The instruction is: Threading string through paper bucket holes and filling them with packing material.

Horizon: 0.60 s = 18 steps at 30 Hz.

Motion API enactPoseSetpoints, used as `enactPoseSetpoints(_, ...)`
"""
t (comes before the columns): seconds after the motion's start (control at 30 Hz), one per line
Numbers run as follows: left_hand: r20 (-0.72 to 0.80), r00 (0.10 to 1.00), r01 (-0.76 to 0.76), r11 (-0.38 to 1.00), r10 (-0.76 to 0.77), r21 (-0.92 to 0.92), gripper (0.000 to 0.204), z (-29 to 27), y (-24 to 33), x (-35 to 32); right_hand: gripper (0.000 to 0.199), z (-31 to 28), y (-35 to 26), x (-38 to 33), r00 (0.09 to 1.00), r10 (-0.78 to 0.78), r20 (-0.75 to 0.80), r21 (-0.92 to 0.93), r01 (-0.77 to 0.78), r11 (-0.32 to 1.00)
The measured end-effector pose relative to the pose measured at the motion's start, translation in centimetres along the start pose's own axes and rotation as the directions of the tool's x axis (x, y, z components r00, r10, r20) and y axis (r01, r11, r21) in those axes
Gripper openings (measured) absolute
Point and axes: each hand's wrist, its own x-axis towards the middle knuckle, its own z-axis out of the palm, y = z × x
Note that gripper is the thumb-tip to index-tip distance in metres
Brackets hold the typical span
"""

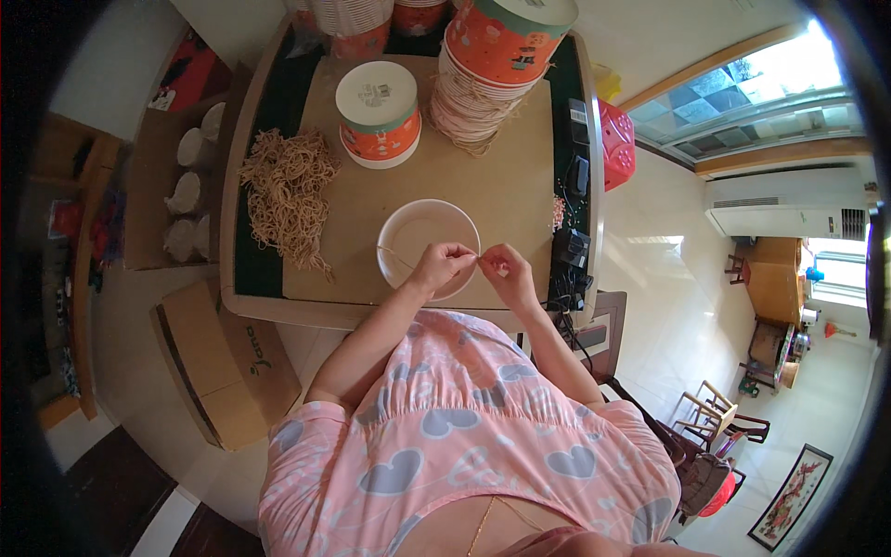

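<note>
An open white paper tub [383, 229] stands near the table's front edge. From its left rim a thin beige cord [393, 253] runs toward my hands. Over the right side of the tub, my left hand [445, 266] pinches the cord with thumb and forefinger. My right hand [509, 274], also closed in a pinch, meets it at the right rim, fingertip to fingertip. The exact bit of cord between the fingers is tiny and mostly covered. To the left lies a tangled heap of beige cords [290, 190]. Beyond the tub, an orange-and-green printed tub [379, 139] rests upside down.
A tall stack of nested tubs [478, 102] with cords hanging on it stands at the back, beside more wrapped tubs [357, 37]. Black adapters [574, 246] and cables line the right edge. A pink plastic stool [615, 144] and cardboard boxes [227, 362] flank the table.
</note>
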Motion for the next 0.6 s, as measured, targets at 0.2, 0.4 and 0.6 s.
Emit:
enactPoseSetpoints(0.2, -0.031, 0.996, -0.085, 0.989, 0.089, 0.119, 0.015, -0.2, -0.5, 0.3, 0.008, -0.2, 0.7, 0.2, 0.971, 0.218, 0.099, 0.355, -0.239, 0.904)
enactPoseSetpoints(0.4, -0.043, 0.998, -0.031, 0.996, 0.035, 0.089, 0.015, -0.3, -0.1, 0.0, 0.005, -0.4, -0.5, 0.3, 0.934, 0.344, 0.099, 0.534, -0.341, 0.774)
enactPoseSetpoints(0.6, -0.03, 0.999, 0.03, 0.999, -0.029, 0.032, 0.012, -0.4, -0.2, 0.1, 0.01, -0.3, -1.6, 0.1, 0.999, -0.029, 0.031, 0.043, 0.028, 0.999)
